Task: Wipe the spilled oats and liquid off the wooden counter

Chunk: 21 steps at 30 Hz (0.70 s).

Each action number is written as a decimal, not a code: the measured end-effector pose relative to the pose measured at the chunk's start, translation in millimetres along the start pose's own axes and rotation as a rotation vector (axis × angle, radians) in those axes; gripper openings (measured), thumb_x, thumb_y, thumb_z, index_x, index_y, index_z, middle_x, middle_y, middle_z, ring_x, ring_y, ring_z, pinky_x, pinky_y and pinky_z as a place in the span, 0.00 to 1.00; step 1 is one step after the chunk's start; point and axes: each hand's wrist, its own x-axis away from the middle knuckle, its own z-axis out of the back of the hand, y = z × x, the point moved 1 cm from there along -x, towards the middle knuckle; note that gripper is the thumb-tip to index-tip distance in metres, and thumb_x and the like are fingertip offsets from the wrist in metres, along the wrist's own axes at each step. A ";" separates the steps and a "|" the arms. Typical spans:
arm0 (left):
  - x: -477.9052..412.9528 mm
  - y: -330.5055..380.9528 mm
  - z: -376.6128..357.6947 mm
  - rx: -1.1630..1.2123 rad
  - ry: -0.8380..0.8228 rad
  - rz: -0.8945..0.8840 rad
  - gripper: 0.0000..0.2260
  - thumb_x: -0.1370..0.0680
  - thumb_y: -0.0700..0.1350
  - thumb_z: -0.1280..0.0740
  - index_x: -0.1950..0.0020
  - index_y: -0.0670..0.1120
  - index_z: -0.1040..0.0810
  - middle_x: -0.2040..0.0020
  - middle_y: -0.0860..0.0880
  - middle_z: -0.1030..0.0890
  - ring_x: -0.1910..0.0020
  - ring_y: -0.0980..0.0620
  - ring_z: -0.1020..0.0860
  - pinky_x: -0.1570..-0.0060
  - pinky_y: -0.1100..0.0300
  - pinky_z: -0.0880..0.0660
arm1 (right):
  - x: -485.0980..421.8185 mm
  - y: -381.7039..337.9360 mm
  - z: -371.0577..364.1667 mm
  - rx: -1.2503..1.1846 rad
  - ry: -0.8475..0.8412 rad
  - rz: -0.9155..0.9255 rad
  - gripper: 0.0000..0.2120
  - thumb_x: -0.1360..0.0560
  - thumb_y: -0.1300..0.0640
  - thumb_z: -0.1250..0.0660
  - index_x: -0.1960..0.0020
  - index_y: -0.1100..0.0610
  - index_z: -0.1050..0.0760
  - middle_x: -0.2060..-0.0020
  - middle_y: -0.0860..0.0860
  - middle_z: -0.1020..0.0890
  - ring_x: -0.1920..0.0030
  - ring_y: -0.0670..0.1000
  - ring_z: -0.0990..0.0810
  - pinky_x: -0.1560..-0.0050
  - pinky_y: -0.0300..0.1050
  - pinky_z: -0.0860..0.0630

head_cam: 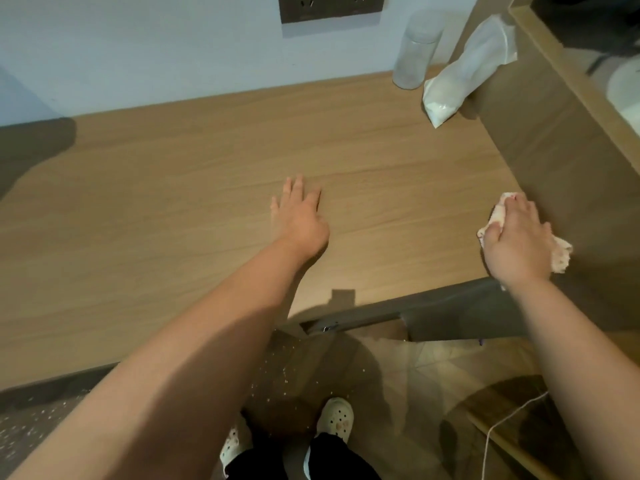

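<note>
1. Head view: left hand [301,220] flat on the light wooden bench [173,202], grip apart.
2. Grip of right hand [516,237] clamped on crumpled white red-speckled cloth [498,213] at the bench's right end.
3. Pale oat flakes [285,370] dot the floor [433,368].

Upper frame: pale wall [173,46] bearing a dark socket plate [331,8], cut off by the top edge; to its right a clear, tall jar [417,50] standing upright, and just beside it a white plastic bag [464,74] leaning tilted against a wooden side panel [554,150] that runs down the right side. Lower frame: tiled floor [433,368]; two pale clog-type shoes with holes, one at lower centre [335,419] and one left of it [235,445], below black trouser legs [332,459]. Lower right: a thin white cord [502,424] trailing across the floor.
</note>
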 end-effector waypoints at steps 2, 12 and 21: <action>16.9 -32.8 8.2 -0.055 0.078 0.073 0.26 0.18 0.45 0.44 0.20 0.48 0.44 0.19 0.44 0.51 0.20 0.46 0.57 0.23 0.44 0.57 | 6.2 -33.1 -5.5 -0.017 -0.027 -0.143 0.28 0.19 0.54 0.49 0.22 0.62 0.48 0.22 0.57 0.46 0.22 0.57 0.50 0.24 0.60 0.51; 54.4 -141.4 15.9 -0.161 0.170 0.346 0.27 0.16 0.53 0.52 0.18 0.51 0.52 0.19 0.45 0.56 0.20 0.44 0.59 0.23 0.40 0.56 | 128.5 -248.6 -39.3 0.119 -0.406 1.073 0.29 0.17 0.48 0.54 0.21 0.51 0.64 0.23 0.45 0.64 0.24 0.44 0.64 0.26 0.50 0.67; 52.0 -142.7 12.3 -0.114 0.217 0.316 0.28 0.18 0.54 0.50 0.19 0.52 0.51 0.18 0.46 0.55 0.20 0.44 0.59 0.23 0.42 0.57 | -1.4 -281.5 -37.8 -0.026 -0.338 0.603 0.31 0.20 0.49 0.45 0.21 0.57 0.49 0.21 0.53 0.50 0.21 0.53 0.54 0.25 0.62 0.55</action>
